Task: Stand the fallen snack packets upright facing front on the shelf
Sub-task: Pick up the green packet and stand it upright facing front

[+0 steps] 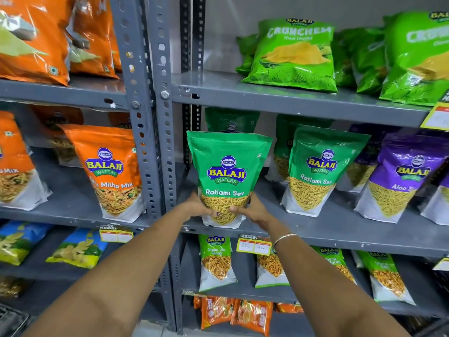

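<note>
Grey slotted-steel shelving (315, 229) fills the view, stocked with snack packets on every level. At the front edge of the middle shelf, a green Ratlami Sev packet (228, 171) is gripped low on both sides: the fingers of the left hand (196, 206) are wrapped round its lower left edge, the thumb laid across the clear window, and those of the right hand (251, 210) are closed against its lower right edge, the thumb pressed on the front. The packet is held upright with its printed face forward, its base at or just above the shelf lip; contact cannot be made out. A thin bracelet (284, 238) is worn on the right wrist. Just to the right, a second Ratlami Sev packet (318, 171) is stood upright, then a purple Aloo Sev packet (398, 178). In the left bay an orange Mitha Mix packet (111, 171) is seen leaning. Green Crunchem bags (294, 52) are ranged on the shelf above.
</note>
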A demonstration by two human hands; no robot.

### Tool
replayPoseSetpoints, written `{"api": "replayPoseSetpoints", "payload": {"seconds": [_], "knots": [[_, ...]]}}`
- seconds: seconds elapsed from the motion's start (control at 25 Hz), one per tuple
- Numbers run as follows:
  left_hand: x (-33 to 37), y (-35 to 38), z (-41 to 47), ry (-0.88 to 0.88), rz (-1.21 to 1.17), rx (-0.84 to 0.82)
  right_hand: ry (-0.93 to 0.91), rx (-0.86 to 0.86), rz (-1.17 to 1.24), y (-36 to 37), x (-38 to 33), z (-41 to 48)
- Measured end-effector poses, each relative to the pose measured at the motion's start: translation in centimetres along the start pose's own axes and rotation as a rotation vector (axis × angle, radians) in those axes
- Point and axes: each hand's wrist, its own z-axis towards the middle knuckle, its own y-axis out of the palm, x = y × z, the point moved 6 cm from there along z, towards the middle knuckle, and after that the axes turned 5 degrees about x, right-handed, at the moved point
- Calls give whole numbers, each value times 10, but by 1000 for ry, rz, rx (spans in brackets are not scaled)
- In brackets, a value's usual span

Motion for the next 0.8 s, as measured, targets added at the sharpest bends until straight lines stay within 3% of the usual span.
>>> {"api": "replayPoseSetpoints", "payload": {"seconds": [0.2,0.28,0.36,0.52,0.64,0.8], "knots": [[8,11,-31,-390,496,-392,27,119,-123,-60,17,-2],[27,41,-40,-435,558,-541,56,241,-208,-109,31,0],[59,86,-36,-365,528,-584,96,357,-251,-164,46,4],[139,168,6,20,171,-205,114,488,-149,-261,72,22],[175,202,29,142,-97,58,69,340,4,-287,106,65],[179,221,48,167,-336,144,77,71,172,-273,122,91]]}}
